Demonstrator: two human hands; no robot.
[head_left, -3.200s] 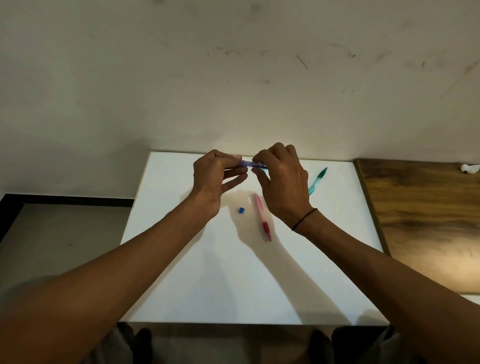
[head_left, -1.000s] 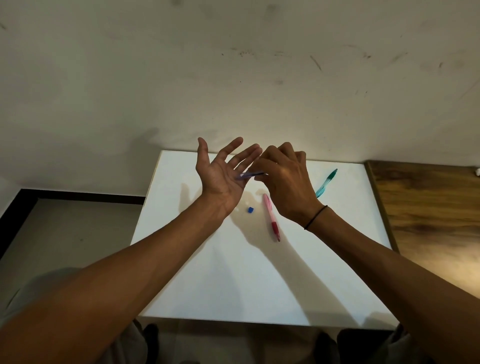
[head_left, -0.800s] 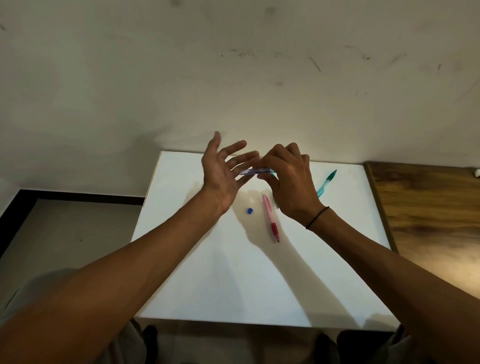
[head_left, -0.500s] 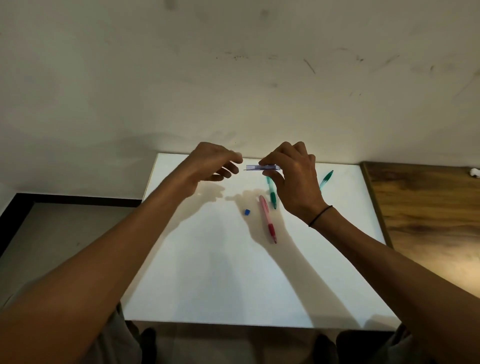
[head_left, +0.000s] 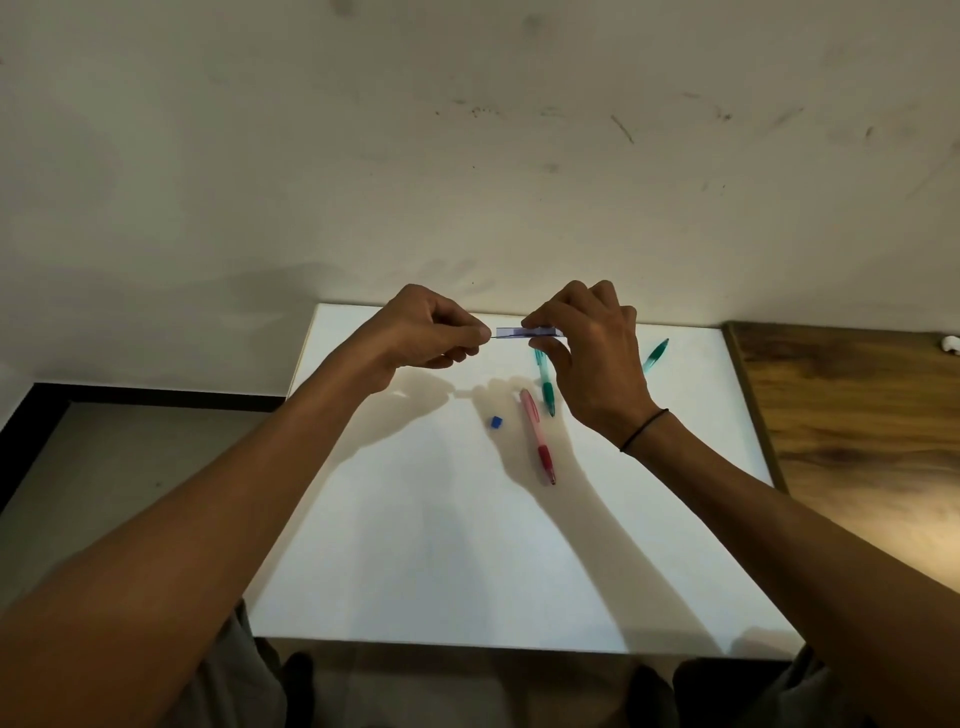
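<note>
Blue barrel (head_left: 525, 332), pinched in right hand (head_left: 597, 358), needs holding level; left hand (head_left: 431, 332), pinching the thin refill (head_left: 497, 336), should guide it straight.

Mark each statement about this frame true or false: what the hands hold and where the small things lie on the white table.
1. The right hand holds a blue tube above the table. True.
2. The left hand lies flat on the table. False: it is raised, and its fingers pinch a thin rod at the tube's end.
3. The pink pen lies on the table, untouched. True.
4. The blue cap sits to the right of the pink pen. False: it sits to its left.
5. A black band is on the left wrist. False: it is on the right wrist.
</note>
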